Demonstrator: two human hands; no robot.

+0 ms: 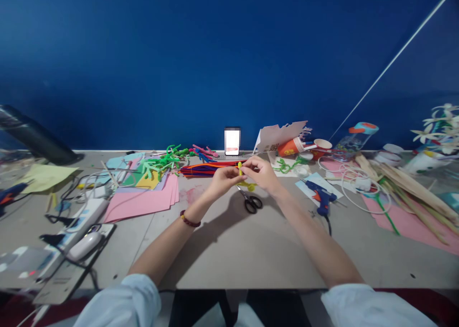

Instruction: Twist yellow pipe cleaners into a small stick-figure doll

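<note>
Head view: pinched a small yellow piece (240, 165) between fingertips of left hand (225, 179) and right hand (261, 172), at centre, above the table (229, 260). Could not tell exact finger contact. Noted black-handled scissors (253, 204) on the table just below the hands; saw a bundle of red, orange and dark strands (201, 169) behind, an upright lit phone (232, 142) beyond, and a blue glue gun (321, 196) to the right.

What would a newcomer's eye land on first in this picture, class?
Probably the bright screen, standing at the back of the grey table before the deep blue wall. Next, at the centre, the left grip and right grip meet at a small yellow piece, with black-handled scissors lying on the table nearer the viewer. Fuzzy green pieces also stand out to the left, beyond pink sheets.
</note>
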